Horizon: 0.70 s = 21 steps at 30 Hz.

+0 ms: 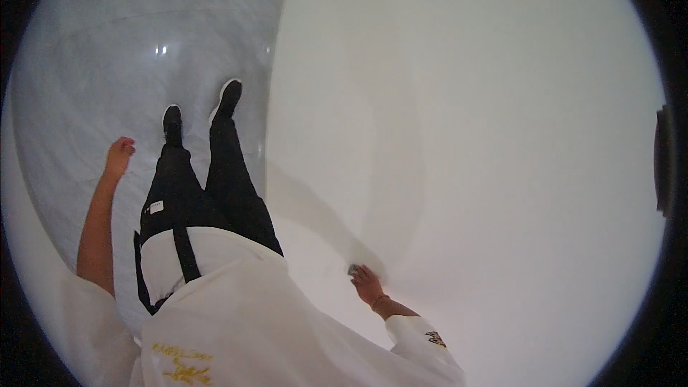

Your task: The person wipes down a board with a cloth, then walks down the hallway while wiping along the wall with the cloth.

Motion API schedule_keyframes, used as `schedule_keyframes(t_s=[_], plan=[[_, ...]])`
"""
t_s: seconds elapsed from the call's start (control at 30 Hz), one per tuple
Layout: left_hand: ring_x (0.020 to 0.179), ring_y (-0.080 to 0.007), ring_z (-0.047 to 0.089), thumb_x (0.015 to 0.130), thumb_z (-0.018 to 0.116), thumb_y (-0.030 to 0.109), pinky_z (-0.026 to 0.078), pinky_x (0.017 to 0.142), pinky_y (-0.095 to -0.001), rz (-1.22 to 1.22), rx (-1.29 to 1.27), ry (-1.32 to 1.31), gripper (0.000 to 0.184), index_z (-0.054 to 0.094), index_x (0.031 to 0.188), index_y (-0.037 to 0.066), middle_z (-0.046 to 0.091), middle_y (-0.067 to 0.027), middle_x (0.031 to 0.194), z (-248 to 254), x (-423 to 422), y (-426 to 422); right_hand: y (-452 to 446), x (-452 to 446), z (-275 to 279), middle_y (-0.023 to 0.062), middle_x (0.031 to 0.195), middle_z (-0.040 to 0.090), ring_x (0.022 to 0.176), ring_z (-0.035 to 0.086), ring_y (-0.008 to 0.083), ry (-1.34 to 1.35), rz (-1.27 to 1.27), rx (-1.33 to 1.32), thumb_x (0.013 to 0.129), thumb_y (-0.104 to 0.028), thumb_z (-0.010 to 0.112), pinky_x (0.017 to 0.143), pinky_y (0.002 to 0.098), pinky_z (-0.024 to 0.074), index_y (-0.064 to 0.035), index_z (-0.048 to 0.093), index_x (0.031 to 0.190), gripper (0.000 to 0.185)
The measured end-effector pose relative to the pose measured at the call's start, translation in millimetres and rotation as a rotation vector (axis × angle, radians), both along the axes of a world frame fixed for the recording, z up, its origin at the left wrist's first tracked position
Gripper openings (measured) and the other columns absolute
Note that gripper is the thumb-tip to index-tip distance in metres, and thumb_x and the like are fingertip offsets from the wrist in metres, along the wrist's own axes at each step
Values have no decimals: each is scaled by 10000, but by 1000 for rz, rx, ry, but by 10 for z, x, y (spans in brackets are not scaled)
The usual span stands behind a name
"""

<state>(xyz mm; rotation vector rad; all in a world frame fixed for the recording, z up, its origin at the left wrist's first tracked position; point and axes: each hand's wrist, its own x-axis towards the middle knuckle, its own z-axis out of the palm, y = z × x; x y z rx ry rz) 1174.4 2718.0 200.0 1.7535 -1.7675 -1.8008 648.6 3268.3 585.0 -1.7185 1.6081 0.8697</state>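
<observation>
My right hand (pixel 367 283) is pressed toward the white wall on the right, with a band around its wrist. Its fingers are closed over a small dark grey thing (pixel 353 269) that lies against the wall; most of it is hidden, and its kind is too small to make out. My left hand (pixel 120 155) hangs out at my left side over the floor, away from the wall. The fingers there are loosely curled in, and nothing shows in them.
A smooth white wall (pixel 473 136) fills the right side, with soft arm shadows on it. It meets a shiny grey floor (pixel 107 64) along a long edge. My black shoes (pixel 228 99) stand close to that edge. A dark object (pixel 663 161) shows at the far right.
</observation>
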Motion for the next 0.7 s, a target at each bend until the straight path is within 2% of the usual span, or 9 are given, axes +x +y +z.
schedule_keyframes(t_s=[0.07, 0.13, 0.23, 0.27, 0.33, 0.37, 0.43, 0.53, 0.7], plan=[[793, -186, 609, 864, 490, 112, 477, 732, -313, 45, 9, 28, 199, 601, 985, -1, 638, -107, 841, -20, -235, 389, -348, -184, -459, 76, 1259, 534, 1240, 414, 230, 3, 31, 29, 887, -210, 485, 1088, 386, 265, -42, 605, 1105, 301], [805, -223, 614, 926, 467, 124, 471, 765, -329, 32, 68, -30, 197, 584, 1013, -8, 637, -131, 878, 483, -476, 588, -676, -463, -1042, 88, 1255, 536, 1231, 416, 269, -21, 82, 37, 901, -218, 467, 1086, 403, 263, -33, 595, 1130, 322], [788, -232, 607, 912, 479, 119, 472, 756, -337, 27, 95, -120, 185, 591, 979, -12, 631, -128, 855, 1242, -669, 874, -2108, -930, -1446, 115, 1330, 460, 1251, 378, 294, 24, 464, -76, 921, -224, 425, 1091, 426, 229, -40, 598, 1133, 330], [774, -222, 604, 902, 487, 119, 474, 736, -329, 122, 132, -112, 182, 595, 966, -12, 628, -123, 841, 1163, -534, 1109, -2871, -966, -1354, 128, 1358, 422, 1257, 364, 309, -13, 467, 77, 924, -200, 416, 1092, 421, 214, -62, 588, 1155, 320], [734, -201, 601, 884, 493, 118, 479, 689, -314, 319, 160, -152, 183, 603, 945, -15, 627, -120, 811, 1168, -306, 1617, -3968, -1359, -1492, 115, 1386, 403, 1257, 367, 332, 220, 676, -52, 906, -182, 414, 1101, 443, 196, -145, 593, 1173, 323], [708, -190, 600, 875, 490, 116, 482, 662, -308, 404, 155, -199, 188, 606, 935, -18, 630, -121, 793, 1288, -253, 1786, -4446, -1726, -1643, 185, 1403, 364, 1297, 325, 350, 198, 569, -20, 932, -247, 366, 1106, 472, 176, -22, 397, 1340, 467], [654, -173, 596, 863, 479, 124, 484, 619, -302, 519, 216, -290, 210, 609, 932, -25, 628, -121, 738, 1814, 243, 1439, -6520, -1643, -955, 181, 1380, 396, 1252, 375, 341, 344, 460, -173, 949, -273, 348, 1092, 444, 224, -4, 383, 1340, 475], [632, -176, 597, 867, 471, 143, 488, 617, -310, 692, 248, -247, 232, 608, 937, -31, 624, -121, 703, 1994, 209, 1718, -8239, -2131, -507, 177, 1407, 361, 1279, 342, 335, 562, 523, -467, 971, -264, 307, 1100, 440, 192, -20, 410, 1326, 443], [726, -171, 604, 886, 473, 126, 482, 677, -292, 697, 186, -14, 222, 611, 978, -23, 646, -107, 809, 1926, -644, 1603, -9641, -2094, 256, 96, 1414, 380, 1311, 303, 325, 751, 537, -561, 970, -268, 299, 1103, 455, 163, -22, 475, 1285, 436]])
